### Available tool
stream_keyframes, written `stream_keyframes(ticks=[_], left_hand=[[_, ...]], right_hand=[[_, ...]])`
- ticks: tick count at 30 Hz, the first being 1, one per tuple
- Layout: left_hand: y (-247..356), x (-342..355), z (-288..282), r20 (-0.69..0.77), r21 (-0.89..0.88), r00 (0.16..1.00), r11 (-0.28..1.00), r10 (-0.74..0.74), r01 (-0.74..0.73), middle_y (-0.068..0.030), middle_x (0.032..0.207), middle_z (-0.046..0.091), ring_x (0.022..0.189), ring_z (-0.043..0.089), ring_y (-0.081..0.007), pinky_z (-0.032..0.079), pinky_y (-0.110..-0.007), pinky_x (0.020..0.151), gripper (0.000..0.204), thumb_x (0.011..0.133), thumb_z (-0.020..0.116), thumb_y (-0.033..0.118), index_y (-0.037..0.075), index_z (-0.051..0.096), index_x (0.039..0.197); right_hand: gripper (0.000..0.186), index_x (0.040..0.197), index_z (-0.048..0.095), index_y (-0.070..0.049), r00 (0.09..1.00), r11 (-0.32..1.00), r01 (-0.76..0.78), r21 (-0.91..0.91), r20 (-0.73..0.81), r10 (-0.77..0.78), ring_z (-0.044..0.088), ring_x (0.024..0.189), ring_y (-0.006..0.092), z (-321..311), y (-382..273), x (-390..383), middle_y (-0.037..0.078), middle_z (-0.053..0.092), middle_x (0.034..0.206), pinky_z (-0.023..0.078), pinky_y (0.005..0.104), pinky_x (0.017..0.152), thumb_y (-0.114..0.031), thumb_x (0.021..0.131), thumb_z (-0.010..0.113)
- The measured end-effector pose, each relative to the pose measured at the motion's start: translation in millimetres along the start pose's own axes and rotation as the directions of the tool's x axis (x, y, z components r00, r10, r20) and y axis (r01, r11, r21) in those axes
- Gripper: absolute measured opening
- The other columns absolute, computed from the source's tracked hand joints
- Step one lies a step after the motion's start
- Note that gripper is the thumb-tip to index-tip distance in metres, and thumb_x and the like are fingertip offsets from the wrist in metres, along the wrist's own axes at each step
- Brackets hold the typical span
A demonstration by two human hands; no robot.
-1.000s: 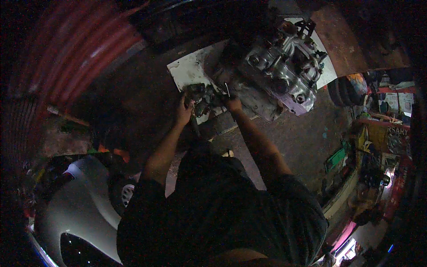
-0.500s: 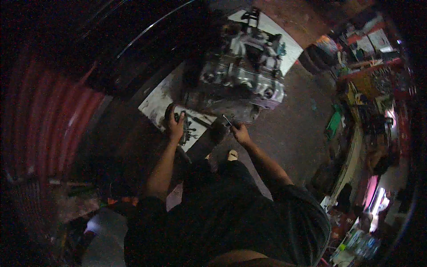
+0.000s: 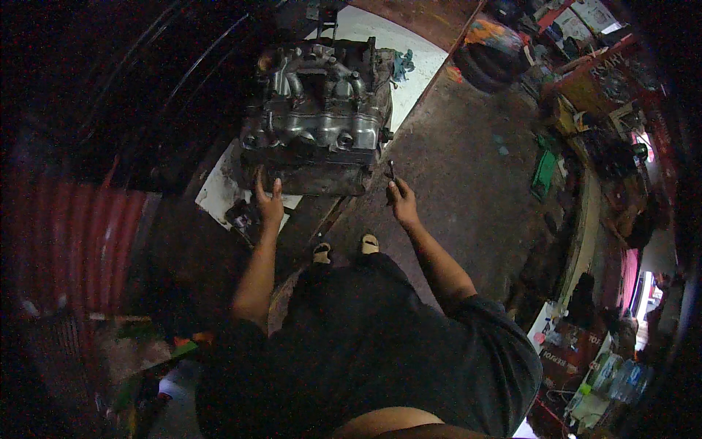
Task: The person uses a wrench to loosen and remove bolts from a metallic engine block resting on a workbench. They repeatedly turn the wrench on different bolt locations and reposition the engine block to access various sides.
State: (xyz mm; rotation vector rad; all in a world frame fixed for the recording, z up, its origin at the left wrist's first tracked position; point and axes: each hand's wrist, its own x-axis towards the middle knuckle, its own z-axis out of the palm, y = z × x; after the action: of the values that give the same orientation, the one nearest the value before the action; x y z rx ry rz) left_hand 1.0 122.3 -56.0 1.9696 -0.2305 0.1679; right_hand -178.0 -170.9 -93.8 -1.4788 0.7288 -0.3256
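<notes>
A grimy metal engine with a silvery upper section sits on a white board in front of me. My left hand is at the engine's lower dark edge, fingers extended and apart; whether the fingertips touch it I cannot tell. Below and left of that hand, small dark parts rest on the board. My right hand grips a slim wrench, held upward just right of the engine's lower corner. A teal rag lies beside the engine's upper right.
Red corrugated metal sheets stand at left. A dark tyre lies at upper right, with a green item below it. Shelving and clutter line the right side, and plastic bottles sit at lower right. My sandaled feet show below.
The view has turned, putting the engine squarely ahead of me. My left hand has moved from the loose dark parts up to the engine's edge; my right hand still carries the wrench.
</notes>
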Motion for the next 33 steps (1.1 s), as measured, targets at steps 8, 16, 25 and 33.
stream_keyframes(ticks=[8,16,25,33], left_hand=[[18.6,4.3,8.6,-0.16,-0.033,0.987,0.999,0.008,-0.013,-0.0183,0.142,0.039,0.132,0.036,-0.0313,0.029,-0.04,0.108,0.063,0.091,0.06,0.034,0.004,0.036,0.14],[9.0,96.1,-15.3,-0.342,-0.136,0.94,0.99,-0.004,-0.045,-0.0188,0.14,0.041,0.129,0.039,-0.0341,0.03,-0.041,0.107,0.069,0.087,0.062,0.043,0.002,0.039,0.137],[20.9,152.9,-20.6,-0.054,0.015,0.97,0.971,0.238,-0.238,-0.0187,0.141,0.041,0.131,0.038,-0.0334,0.028,-0.041,0.109,0.064,0.088,0.058,0.045,0.001,0.044,0.133],[1.7,171.2,-11.1,-0.021,-0.18,0.926,0.91,0.376,-0.373,-0.0174,0.137,0.044,0.129,0.04,-0.0302,0.028,-0.04,0.108,0.076,0.088,0.046,0.062,-0.001,0.048,0.129]], right_hand=[[0.048,0.117,0.053,0.006,0.948,0.968,0.217,-0.129,-0.21,-0.241,0.055,0.094,0.0285,-5.7,-78.1,25.3,0.018,0.06,0.1,0.04,0.0349,0.09,-0.037,0.097,0.048],[0.031,0.102,0.051,0.002,0.776,0.865,0.429,-0.259,-0.384,-0.5,0.049,0.095,0.0312,54.2,-101.6,75.1,0.018,0.051,0.098,0.038,0.0412,0.086,-0.029,0.095,0.054],[0.042,0.118,0.047,0.004,0.698,0.876,0.439,-0.199,-0.538,-0.473,0.049,0.105,0.0315,89.6,-99.6,74.3,0.02,0.051,0.113,0.036,0.0394,0.094,-0.033,0.097,0.048],[0.051,0.12,0.045,0.008,0.642,0.903,0.394,-0.17,-0.653,-0.403,0.049,0.104,0.0323,103.3,-101.1,74.1,0.021,0.053,0.113,0.036,0.0399,0.094,-0.036,0.095,0.049]])
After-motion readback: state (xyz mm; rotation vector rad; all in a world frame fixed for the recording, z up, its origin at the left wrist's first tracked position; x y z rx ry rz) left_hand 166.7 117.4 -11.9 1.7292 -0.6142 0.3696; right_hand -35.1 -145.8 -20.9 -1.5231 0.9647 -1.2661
